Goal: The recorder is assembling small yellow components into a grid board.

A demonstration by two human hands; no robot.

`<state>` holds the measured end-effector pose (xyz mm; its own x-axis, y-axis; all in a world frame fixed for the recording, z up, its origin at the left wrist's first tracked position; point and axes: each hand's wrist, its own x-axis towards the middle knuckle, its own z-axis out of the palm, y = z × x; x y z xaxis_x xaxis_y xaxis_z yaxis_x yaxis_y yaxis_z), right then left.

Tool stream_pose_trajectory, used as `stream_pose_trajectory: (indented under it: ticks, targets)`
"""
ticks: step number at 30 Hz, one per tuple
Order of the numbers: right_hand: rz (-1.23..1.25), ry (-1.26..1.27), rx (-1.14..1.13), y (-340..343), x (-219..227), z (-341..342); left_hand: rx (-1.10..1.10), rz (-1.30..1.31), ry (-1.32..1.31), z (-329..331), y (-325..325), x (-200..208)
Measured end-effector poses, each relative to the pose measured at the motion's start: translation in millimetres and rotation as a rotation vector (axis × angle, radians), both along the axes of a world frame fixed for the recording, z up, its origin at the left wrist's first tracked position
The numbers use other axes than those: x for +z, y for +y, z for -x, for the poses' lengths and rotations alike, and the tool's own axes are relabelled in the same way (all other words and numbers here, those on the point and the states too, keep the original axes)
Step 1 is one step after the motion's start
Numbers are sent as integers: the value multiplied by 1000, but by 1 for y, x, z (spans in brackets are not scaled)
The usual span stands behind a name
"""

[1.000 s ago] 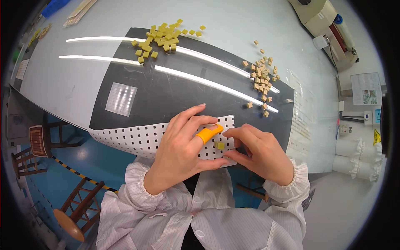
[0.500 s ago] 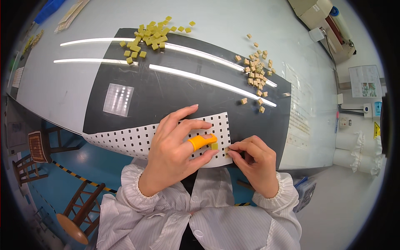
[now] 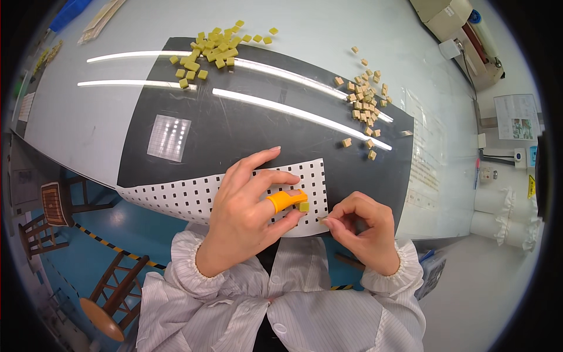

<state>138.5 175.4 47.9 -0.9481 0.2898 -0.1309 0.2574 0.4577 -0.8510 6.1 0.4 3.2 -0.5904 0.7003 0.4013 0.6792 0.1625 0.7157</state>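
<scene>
A white sheet with rows of small black squares (image 3: 182, 196) lies along the near edge of the table. My left hand (image 3: 246, 208) rests over it, with an orange finger sleeve (image 3: 284, 201) on one finger. Between that finger and the thumb sits a small yellow-green block (image 3: 304, 207); the other fingers spread out over the sheet. Beside the sheet's right edge, my right hand (image 3: 362, 229) pinches thumb and forefinger together. A tiny tan bit shows at those fingertips, too small to name.
Yellow-green blocks (image 3: 220, 50) lie heaped at the far left of the dark mat (image 3: 264, 132); small tan blocks (image 3: 365, 108) are scattered at its right. A clear gridded piece (image 3: 169, 138) lies at the left. A machine (image 3: 448, 20) stands far right, and wooden stools (image 3: 114, 299) below left.
My right hand has shifted slightly right and toward me, its pinched fingertips now at the sheet's edge. My left hand has stayed in place around the yellow-green block.
</scene>
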Motion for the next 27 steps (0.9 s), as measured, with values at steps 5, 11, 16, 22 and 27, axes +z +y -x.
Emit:
stream_pose_trajectory:
  ticks: [5, 11, 16, 22, 27]
  targets:
    - [597, -201, -179, 4, 12, 20, -11, 17, -15, 1, 0, 0]
    - [741, -368, -103, 6, 11, 37, -11, 19, -22, 1, 0, 1]
    - [709, -426, -83, 5, 11, 40, -11, 14, -27, 1, -1, 1]
    - [711, -428, -79, 6, 10, 40, -12, 19, -30, 1, -1, 1]
    - [690, -431, -81, 6, 12, 40, -12, 17, -33, 1, 1, 1]
